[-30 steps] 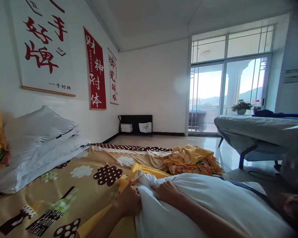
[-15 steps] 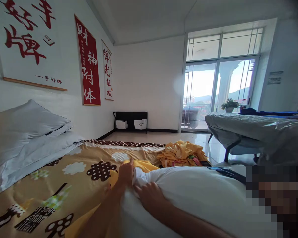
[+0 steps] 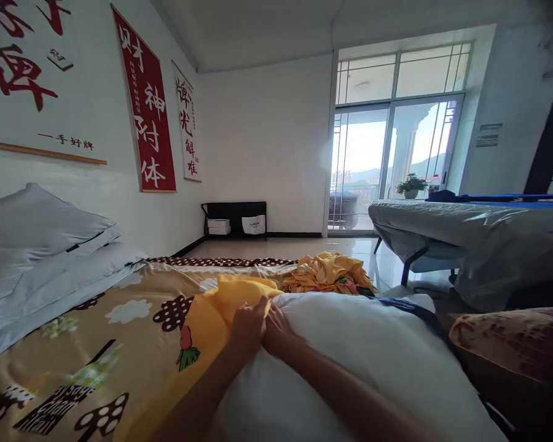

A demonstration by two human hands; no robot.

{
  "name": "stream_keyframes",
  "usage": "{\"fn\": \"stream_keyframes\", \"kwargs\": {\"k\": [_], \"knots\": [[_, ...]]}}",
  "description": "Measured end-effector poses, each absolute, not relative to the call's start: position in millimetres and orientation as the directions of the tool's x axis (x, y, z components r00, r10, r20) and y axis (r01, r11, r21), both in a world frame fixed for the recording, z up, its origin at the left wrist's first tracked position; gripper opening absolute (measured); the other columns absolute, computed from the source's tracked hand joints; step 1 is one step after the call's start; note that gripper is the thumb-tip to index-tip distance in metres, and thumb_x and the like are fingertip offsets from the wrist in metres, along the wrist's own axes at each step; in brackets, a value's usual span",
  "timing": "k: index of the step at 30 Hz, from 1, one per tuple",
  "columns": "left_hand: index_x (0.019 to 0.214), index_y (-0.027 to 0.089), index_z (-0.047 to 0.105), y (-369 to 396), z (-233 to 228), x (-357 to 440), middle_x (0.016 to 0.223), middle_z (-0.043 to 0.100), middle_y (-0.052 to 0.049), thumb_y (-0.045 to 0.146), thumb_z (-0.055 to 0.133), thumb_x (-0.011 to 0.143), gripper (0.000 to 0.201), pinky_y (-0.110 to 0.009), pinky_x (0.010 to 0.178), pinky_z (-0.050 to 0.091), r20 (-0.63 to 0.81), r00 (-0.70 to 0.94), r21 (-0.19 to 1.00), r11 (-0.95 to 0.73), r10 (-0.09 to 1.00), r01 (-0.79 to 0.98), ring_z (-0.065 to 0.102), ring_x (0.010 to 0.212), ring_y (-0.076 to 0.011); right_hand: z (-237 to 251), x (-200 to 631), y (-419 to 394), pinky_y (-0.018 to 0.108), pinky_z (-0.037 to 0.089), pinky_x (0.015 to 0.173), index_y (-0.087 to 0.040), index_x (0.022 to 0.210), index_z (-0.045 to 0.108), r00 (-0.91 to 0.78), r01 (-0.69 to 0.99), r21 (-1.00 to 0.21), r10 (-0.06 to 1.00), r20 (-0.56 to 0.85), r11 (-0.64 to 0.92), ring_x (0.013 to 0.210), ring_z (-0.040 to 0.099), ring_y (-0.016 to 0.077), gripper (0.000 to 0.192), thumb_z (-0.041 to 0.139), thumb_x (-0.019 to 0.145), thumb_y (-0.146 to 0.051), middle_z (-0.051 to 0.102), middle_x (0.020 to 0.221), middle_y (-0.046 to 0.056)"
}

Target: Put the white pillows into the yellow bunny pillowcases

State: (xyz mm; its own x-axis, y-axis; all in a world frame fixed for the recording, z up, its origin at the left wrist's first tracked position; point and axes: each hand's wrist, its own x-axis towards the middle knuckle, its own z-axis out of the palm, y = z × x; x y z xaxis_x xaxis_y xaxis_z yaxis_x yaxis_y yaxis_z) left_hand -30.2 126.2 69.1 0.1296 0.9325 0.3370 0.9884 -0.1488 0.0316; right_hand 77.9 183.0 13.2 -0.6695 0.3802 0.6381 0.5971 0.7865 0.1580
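Note:
My left hand point(image 3: 249, 328) is closed on the edge of a yellow cloth point(image 3: 230, 307) printed with a carrot. Right beside it, my right hand point(image 3: 280, 328) is closed at the near end of a plump white pillow point(image 3: 368, 350), where the cloth's edge meets it. Exactly what lies between my right fingertips is partly hidden. The pillow lies across the front, and the cloth spreads to its left over a brown patterned bedsheet point(image 3: 133, 344).
A crumpled yellow pile of fabric point(image 3: 329, 270) rests beyond the pillow. White pillows point(image 3: 41, 245) are stacked at the left by the wall. A plastic-covered table point(image 3: 451, 227) stands at the right, before the glass door. A reddish patterned fabric point(image 3: 511, 337) is at lower right.
More of the yellow cloth now shows, raised and spread beside the pillow, its carrot print visible. My hands have come together, and the white corner between them is covered. The view has turned right.

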Motion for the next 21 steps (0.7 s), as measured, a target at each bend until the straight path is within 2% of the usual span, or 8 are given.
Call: {"fn": "stream_keyframes", "kwargs": {"k": [4, 7, 9, 11, 13, 15, 19, 21], "knots": [[0.130, 0.020, 0.050, 125, 49, -59, 0.099, 0.070, -0.010, 0.014, 0.045, 0.086, 0.044, -0.030, 0.077, 0.047, 0.304, 0.022, 0.093, -0.053, 0.952, 0.994, 0.066, 0.093, -0.0221, 68, 142, 176, 0.037, 0.043, 0.096, -0.029, 0.127, 0.057, -0.874, 0.428, 0.039, 0.403, 0.271, 0.903, 0.112, 0.056, 0.0219, 0.046, 0.061, 0.083, -0.043, 0.062, 0.120, 0.006], [0.128, 0.020, 0.052, 113, 42, -67, 0.100, 0.069, -0.009, 0.016, 0.044, 0.087, 0.043, -0.030, 0.079, 0.046, 0.319, 0.018, 0.126, -0.061, 0.948, 0.990, 0.065, 0.093, -0.0209, 99, 197, 183, 0.047, 0.035, 0.104, -0.020, 0.140, 0.044, -0.675, 0.659, -0.094, 0.642, 0.363, 0.746, 0.129, 0.042, 0.0327, 0.075, 0.068, 0.076, -0.049, 0.046, 0.140, 0.015], [0.126, 0.020, 0.053, 107, 45, -62, 0.100, 0.069, -0.009, 0.017, 0.044, 0.088, 0.040, -0.032, 0.083, 0.045, 0.363, 0.074, 0.107, -0.121, 0.929, 0.987, 0.064, 0.093, -0.0211, 99, 214, 181, 0.049, 0.040, 0.098, -0.015, 0.137, 0.047, -0.611, 0.737, -0.146, 0.742, 0.274, 0.660, 0.121, 0.050, 0.0357, 0.076, 0.071, 0.072, -0.046, 0.053, 0.133, 0.019], [0.119, 0.019, 0.058, 107, 55, -54, 0.100, 0.068, -0.010, 0.018, 0.044, 0.089, 0.033, -0.036, 0.087, 0.044, 0.410, 0.160, 0.032, -0.189, 0.898, 0.981, 0.062, 0.095, -0.0230, 88, 210, 169, 0.043, 0.047, 0.088, -0.020, 0.122, 0.060, -0.613, 0.757, -0.170, 0.775, 0.152, 0.631, 0.103, 0.062, 0.0322, 0.061, 0.075, 0.068, -0.043, 0.066, 0.114, 0.014], [0.111, 0.018, 0.061, 114, 67, -47, 0.105, 0.065, -0.012, 0.015, 0.039, 0.090, 0.031, -0.040, 0.088, 0.043, 0.439, 0.191, -0.047, -0.190, 0.878, 0.981, 0.059, 0.100, -0.0256, 76, 193, 149, 0.038, 0.049, 0.079, -0.023, 0.106, 0.067, -0.625, 0.752, -0.165, 0.770, 0.128, 0.638, 0.092, 0.066, 0.0293, 0.043, 0.073, 0.067, -0.041, 0.071, 0.099, 0.009], [0.108, 0.017, 0.062, 128, 79, -43, 0.107, 0.064, -0.013, 0.013, 0.036, 0.089, 0.032, -0.039, 0.082, 0.044, 0.429, 0.172, -0.067, -0.159, 0.887, 0.985, 0.058, 0.102, -0.0265, 70, 172, 126, 0.034, 0.048, 0.073, -0.025, 0.104, 0.067, -0.635, 0.743, -0.149, 0.757, 0.153, 0.653, 0.089, 0.066, 0.0282, 0.036, 0.069, 0.071, -0.038, 0.072, 0.093, 0.007], [0.102, 0.016, 0.064, 152, 105, -31, 0.089, 0.068, -0.011, 0.017, 0.045, 0.086, 0.024, -0.031, 0.068, 0.045, 0.366, 0.126, 0.001, -0.136, 0.922, 0.991, 0.064, 0.085, -0.0238, 79, 141, 92, 0.030, 0.045, 0.069, -0.032, 0.135, 0.047, -0.739, 0.649, -0.048, 0.644, 0.199, 0.759, 0.086, 0.066, 0.0243, 0.065, 0.059, 0.073, -0.023, 0.072, 0.094, 0.003], [0.102, 0.018, 0.063, 150, 120, -17, 0.089, 0.068, -0.009, 0.020, 0.045, 0.088, 0.023, -0.029, 0.069, 0.044, 0.381, 0.124, 0.033, -0.147, 0.916, 0.989, 0.064, 0.085, -0.0215, 85, 131, 89, 0.029, 0.045, 0.069, -0.031, 0.139, 0.042, -0.792, 0.590, 0.005, 0.577, 0.200, 0.808, 0.083, 0.065, 0.0220, 0.069, 0.056, 0.072, -0.018, 0.071, 0.094, 0.002]]}}
